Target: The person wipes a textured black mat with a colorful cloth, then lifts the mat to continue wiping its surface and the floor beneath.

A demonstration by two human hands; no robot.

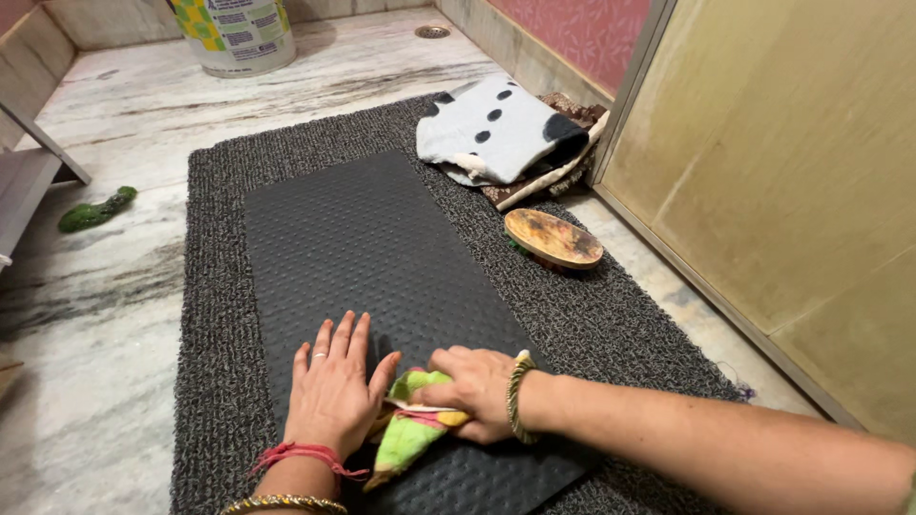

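Note:
A small green and yellow cloth lies folded on a black dimpled rubber mat. My right hand presses down on the cloth's upper part, fingers curled over it. My left hand rests flat on the mat just left of the cloth, fingers spread, its thumb touching the cloth's edge. The black mat lies on a larger grey bristly floor mat.
A wooden-backed scrubbing brush lies on the grey mat to the right. A pile of cloths, white with black spots on top, sits at the far right corner. A white bucket stands behind. A green object lies on the marble floor at left.

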